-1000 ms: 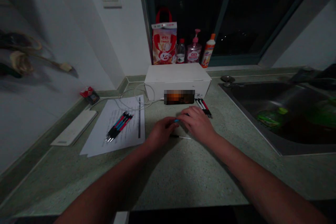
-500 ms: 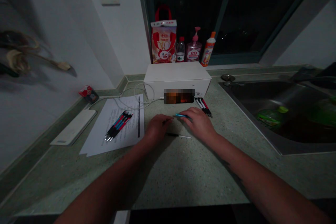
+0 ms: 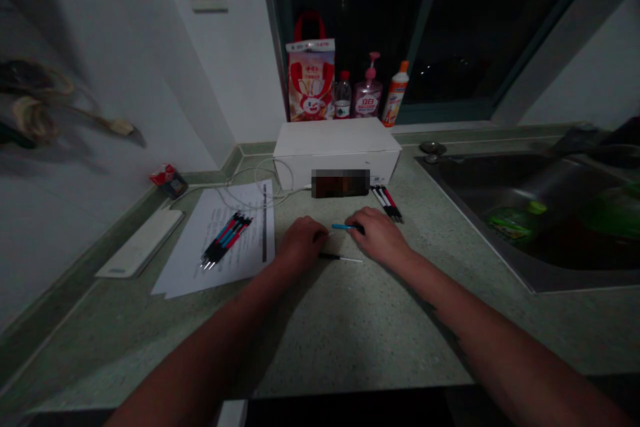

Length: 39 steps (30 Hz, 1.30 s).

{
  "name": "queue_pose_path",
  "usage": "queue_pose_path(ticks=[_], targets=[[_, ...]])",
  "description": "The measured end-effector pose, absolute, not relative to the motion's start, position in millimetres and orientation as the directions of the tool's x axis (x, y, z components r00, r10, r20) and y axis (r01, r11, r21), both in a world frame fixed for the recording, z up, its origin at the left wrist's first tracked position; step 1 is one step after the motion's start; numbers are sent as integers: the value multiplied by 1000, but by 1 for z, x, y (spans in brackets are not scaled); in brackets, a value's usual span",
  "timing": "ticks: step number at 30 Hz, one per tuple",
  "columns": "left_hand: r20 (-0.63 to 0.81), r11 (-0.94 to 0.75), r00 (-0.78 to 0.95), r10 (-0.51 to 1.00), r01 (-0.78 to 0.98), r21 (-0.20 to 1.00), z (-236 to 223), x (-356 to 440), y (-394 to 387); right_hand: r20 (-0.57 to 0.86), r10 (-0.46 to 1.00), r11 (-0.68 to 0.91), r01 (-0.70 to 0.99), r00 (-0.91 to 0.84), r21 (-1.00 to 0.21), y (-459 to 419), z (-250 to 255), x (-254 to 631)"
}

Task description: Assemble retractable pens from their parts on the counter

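On a speckled counter (image 3: 320,340), two hands (image 3: 377,233) and a blue pen part (image 3: 341,227)

The green counter spreads across the view, a metal sink (image 3: 475,217) set into its right side. A white box (image 3: 337,137) stands at the back, below the window. Printed sheets (image 3: 187,267) lie to the left, with a bundle of pens (image 3: 227,240) on top; a smaller group of pens (image 3: 387,205) lies by the box's right front corner. A dark phone-like object (image 3: 340,192), partly pixelated, leans at the box's front.

In the middle, the right hand pinches the blue pen part by its black end, the blue length pointing left towards the left hand (image 3: 300,240), just short of it. Whether it touches the counter, I cannot tell. The left hand's fingertips are drawn together on a small dark piece (image 3: 320,235), mostly hidden. Nearer the viewer, just beside the left hand, lies a thin black-and-pale rod (image 3: 345,258).
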<state>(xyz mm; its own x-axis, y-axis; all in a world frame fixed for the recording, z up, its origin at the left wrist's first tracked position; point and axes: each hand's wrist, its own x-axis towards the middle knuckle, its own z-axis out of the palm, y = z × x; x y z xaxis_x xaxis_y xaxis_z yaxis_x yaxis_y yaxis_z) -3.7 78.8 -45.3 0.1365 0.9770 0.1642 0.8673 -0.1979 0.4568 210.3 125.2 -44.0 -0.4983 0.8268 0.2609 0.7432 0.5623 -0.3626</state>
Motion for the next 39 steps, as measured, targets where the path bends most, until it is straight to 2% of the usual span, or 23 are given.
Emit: queue_pose_path(ticks=[12, 19, 24, 28, 32, 35, 39], targets=[[164, -184, 120, 979, 869, 460, -34, 0, 72, 321, 767, 641, 684, -556, -347, 127, -49, 198], [76, -350, 352, 933, 836, 423, -17, 0, 55, 325, 771, 637, 680, -549, -363, 127, -44, 209], [50, -394, 408, 912, 835, 384, -17, -1, 54, 297, 775, 632, 688, -557, -358, 127, -46, 208], [46, -397, 413, 909, 831, 391, -17, -1, 54, 291, 777, 630, 695, -559, -347, 126, -45, 206], [54, -381, 390, 919, 845, 377, -18, 0, 56, 327, 766, 643, 662, -553, -386, 122, -39, 207], [91, -307, 296, 951, 867, 393, -21, -1, 58, 331, 712, 699, 585, -619, -410, 116, -34, 207], [152, -260, 215, 965, 868, 423, -23, -4, 61, 259, 645, 751, 535, -718, -386, 111, -32, 204]])
